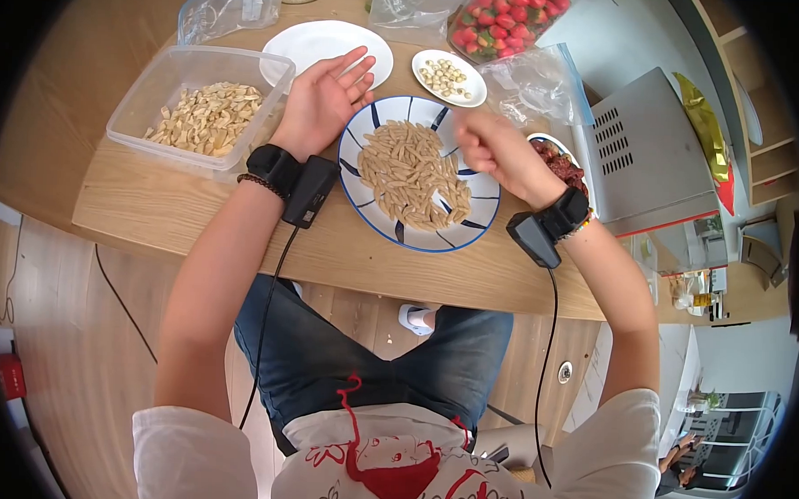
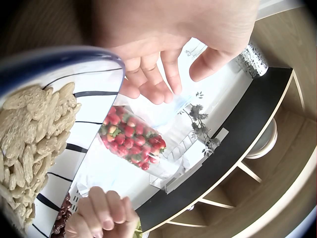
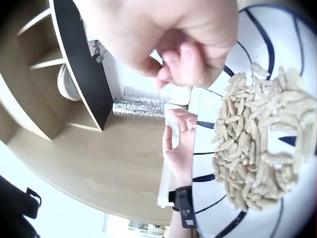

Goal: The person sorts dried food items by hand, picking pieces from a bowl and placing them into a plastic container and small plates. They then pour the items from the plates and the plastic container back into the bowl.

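A white plate with dark blue stripes (image 1: 477, 213) holds a heap of tan, spindle-shaped dried pieces (image 1: 407, 166). A bare patch of plate shows through at the lower right of the heap. My left hand (image 1: 321, 106) is by the plate's upper left rim, palm turned up and fingers loosely extended, with nothing in it. Opposite it, my right hand (image 1: 500, 152) hovers over the right rim with fingers curled in. In the right wrist view that hand (image 3: 173, 44) shows bent fingertips and no object between them. Both wrists wear black camera straps.
On the left stands a clear plastic box (image 1: 127, 126) of pale dried slices. Behind are an oval white plate (image 1: 292, 48), a small dish (image 1: 475, 92) of cream-coloured seeds, strawberries (image 1: 504, 24) and plastic bags (image 1: 542, 83). A bowl with dark red pieces (image 1: 561, 163) sits at right, beside a metal box (image 1: 645, 152).
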`<state>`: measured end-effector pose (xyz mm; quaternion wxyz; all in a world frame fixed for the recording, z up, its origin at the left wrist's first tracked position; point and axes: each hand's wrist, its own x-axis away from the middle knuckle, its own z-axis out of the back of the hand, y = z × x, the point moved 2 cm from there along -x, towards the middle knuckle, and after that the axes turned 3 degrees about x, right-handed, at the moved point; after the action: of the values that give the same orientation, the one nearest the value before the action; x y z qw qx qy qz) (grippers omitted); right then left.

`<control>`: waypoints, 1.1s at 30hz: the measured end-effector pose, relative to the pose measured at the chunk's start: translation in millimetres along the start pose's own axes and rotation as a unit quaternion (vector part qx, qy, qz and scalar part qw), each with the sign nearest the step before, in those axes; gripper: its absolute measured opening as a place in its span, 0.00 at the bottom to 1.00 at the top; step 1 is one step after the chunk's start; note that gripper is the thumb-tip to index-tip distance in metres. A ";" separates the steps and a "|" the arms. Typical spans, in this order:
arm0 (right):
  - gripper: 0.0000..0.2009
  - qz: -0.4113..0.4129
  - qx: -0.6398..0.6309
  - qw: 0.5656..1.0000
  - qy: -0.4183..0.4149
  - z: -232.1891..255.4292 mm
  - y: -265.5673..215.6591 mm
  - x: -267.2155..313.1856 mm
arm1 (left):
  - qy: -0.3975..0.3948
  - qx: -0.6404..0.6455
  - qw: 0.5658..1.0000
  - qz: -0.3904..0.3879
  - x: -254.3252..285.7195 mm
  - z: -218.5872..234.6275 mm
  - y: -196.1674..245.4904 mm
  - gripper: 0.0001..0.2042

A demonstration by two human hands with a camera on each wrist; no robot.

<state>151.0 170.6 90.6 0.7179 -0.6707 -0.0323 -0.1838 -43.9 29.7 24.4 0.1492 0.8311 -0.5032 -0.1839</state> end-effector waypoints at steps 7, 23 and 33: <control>0.11 -0.026 0.367 0.928 0.059 -6.7 19.8 1.0 | -0.006 -0.005 1.000 0.002 -0.4 -0.3 0.0 0.22; 0.09 0.054 0.463 0.880 0.089 -3.2 13.0 9.8 | 0.006 -0.008 1.000 0.000 -0.5 -0.4 -0.8 0.22; 0.09 0.052 0.506 0.856 0.091 -9.3 6.5 13.0 | 0.013 -0.008 1.000 -0.003 -0.2 -1.1 -0.8 0.21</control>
<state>163.1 158.9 87.3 0.9663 -0.1960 -0.0203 -0.1654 -42.9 30.3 25.0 0.1621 0.8335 -0.4975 -0.1773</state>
